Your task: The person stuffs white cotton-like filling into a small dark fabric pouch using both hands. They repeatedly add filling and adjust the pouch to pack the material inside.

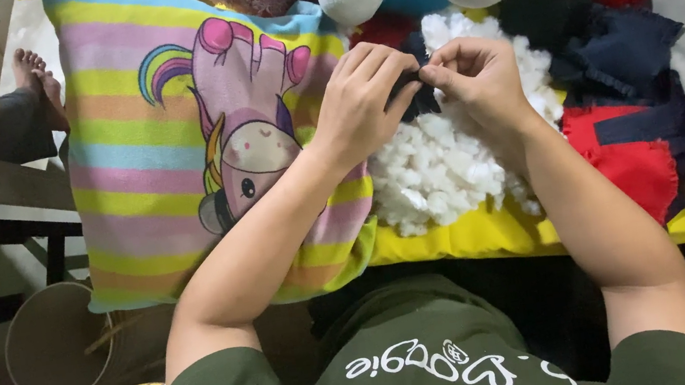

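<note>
Head-worn camera, looking steeply down, close over lap and forearms

Both bare forearms reach forward and angle inward, so the hands meet at the centre. The left hand (360,99) is curled, knuckles up, its fingertips (396,67) pinched together. The right hand (480,81) mirrors it, thumb and forefinger pressed shut just beside the left's pinch, wrists slightly bent.
</note>
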